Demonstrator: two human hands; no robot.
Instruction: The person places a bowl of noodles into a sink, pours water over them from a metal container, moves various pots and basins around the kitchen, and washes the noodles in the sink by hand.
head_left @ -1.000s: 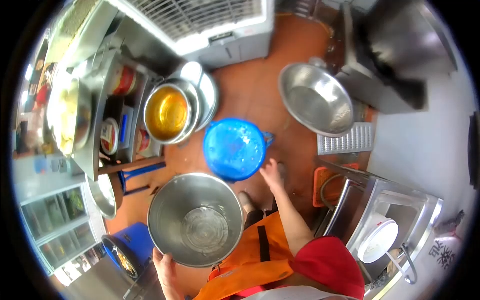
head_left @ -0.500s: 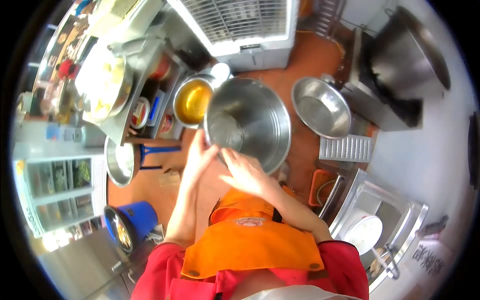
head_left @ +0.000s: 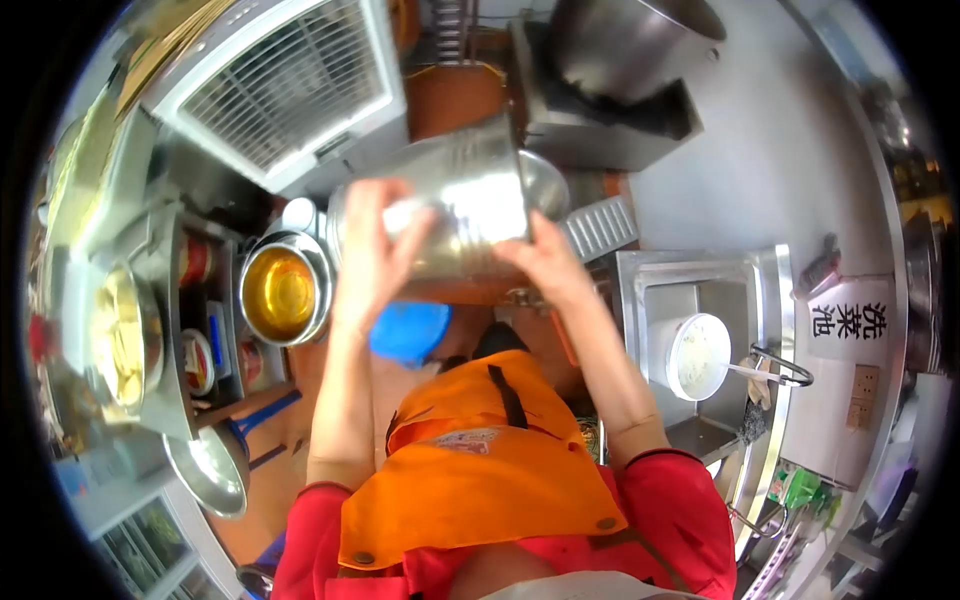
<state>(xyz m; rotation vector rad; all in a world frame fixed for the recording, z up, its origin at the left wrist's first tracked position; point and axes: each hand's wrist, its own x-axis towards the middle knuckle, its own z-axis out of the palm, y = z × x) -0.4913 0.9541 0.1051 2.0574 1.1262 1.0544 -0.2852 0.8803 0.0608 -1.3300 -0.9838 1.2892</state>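
Note:
A large metal pot (head_left: 460, 200) is held up in front of me, lying on its side, partly smeared by motion. My left hand (head_left: 378, 240) grips its left part, the fingers blurred. At the pot's lower right edge, my right hand (head_left: 548, 258) is closed on the rim. Beneath the pot, a blue plastic stool or lid (head_left: 410, 332) shows on the floor. A metal colander (head_left: 545, 185) is partly hidden behind the pot.
Left of the pot, a bowl of yellow liquid (head_left: 280, 293) stands beside a metal shelf (head_left: 180, 330). A sink (head_left: 705, 425) with a white bucket (head_left: 698, 357) is at the right. A stove (head_left: 600, 130) bears a tall stockpot (head_left: 635, 45). An air cooler (head_left: 290, 100) stands ahead.
The pot has been lifted and tipped onto its side. My right hand has moved to its right edge. The view has turned toward the sink, and the blue object shows again below the pot.

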